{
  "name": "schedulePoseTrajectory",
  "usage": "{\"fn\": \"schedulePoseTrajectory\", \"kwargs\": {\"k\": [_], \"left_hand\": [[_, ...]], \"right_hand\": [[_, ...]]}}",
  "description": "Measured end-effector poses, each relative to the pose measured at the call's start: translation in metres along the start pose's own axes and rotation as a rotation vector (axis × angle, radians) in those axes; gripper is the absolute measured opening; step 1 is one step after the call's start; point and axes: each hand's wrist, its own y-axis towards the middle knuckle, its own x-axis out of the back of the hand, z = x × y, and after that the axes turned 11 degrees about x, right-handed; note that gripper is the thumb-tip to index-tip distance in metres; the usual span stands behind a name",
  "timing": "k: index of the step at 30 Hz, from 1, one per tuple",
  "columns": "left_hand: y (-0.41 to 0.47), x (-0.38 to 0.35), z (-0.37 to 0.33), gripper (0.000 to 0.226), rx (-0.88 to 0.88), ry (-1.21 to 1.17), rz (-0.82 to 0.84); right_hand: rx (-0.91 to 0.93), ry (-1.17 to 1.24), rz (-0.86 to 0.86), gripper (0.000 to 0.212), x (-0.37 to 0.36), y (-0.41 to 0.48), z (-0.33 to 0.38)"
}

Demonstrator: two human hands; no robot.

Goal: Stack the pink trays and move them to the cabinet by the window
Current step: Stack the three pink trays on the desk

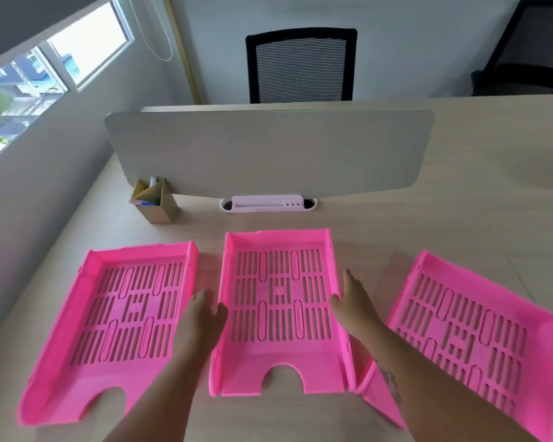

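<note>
Both forearms are reaching in from the bottom edge, and I'm seeing the left hand [201, 314] and the right hand [353, 303] sitting against the two long side walls of the middle tray [281, 314], fingers loosely extended, thumbs at the rims, neither one closing into a firm grip that I can confirm. That tray is lying flat on the desk [460, 193], long axis running straight away from me, its arched cut-out front pointing back toward me and its closed wall toward the grey divider panel [268, 151]. I'm seeing the left tray [115, 330] just beside it, angling slightly leftward, and the right tray [470, 339] swinging out to the right, its near corner cut off by the frame and partly hiding under the right forearm. All three are glowing bright pink, slotted floors, low walls, empty. Beyond them a tan pen holder [155, 199] is standing by the divider, contents blurry.
</note>
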Motion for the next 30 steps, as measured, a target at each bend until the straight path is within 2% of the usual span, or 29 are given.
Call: {"fn": "schedulePoseTrajectory", "kwargs": {"k": [2,4,9,12,15,19,23,25,26,28,30], "left_hand": [[-0.006,-0.003,-0.017,0.033,-0.132,0.037,-0.088],[-0.013,-0.011,-0.045,0.032,-0.247,0.012,-0.105],[-0.043,-0.062,-0.125,0.029,-0.494,-0.051,0.127],[-0.064,-0.100,-0.166,0.032,-0.584,-0.044,0.237],[-0.086,-0.137,-0.194,0.037,-0.608,-0.009,0.359],[-0.107,-0.172,-0.208,0.043,-0.531,0.038,0.494],[-0.118,-0.188,-0.205,0.028,-0.500,0.099,0.515],[-0.121,-0.191,-0.205,0.020,-0.497,0.104,0.496],[-0.123,-0.191,-0.207,0.019,-0.495,0.097,0.486],[-0.125,-0.187,-0.219,0.017,-0.498,0.070,0.465],[-0.126,-0.182,-0.235,0.014,-0.502,0.001,0.456]], "right_hand": [[-0.004,-0.022,-0.029,0.069,0.021,-0.004,-0.005],[-0.020,-0.037,-0.083,0.062,0.047,-0.009,-0.019],[-0.084,0.014,-0.274,0.038,0.112,-0.045,-0.074],[-0.149,0.047,-0.423,0.027,0.142,-0.074,-0.109],[-0.243,0.092,-0.531,0.020,0.162,-0.107,-0.139],[-0.354,0.080,-0.611,0.024,0.172,-0.146,-0.165],[-0.542,0.156,-0.540,0.035,0.164,-0.167,-0.179],[-0.613,0.251,-0.459,0.012,0.157,-0.174,-0.186],[-0.627,0.258,-0.440,0.013,0.156,-0.176,-0.190],[-0.619,0.251,-0.473,0.032,0.163,-0.176,-0.192],[-0.588,0.194,-0.548,0.033,0.178,-0.177,-0.190]]}}
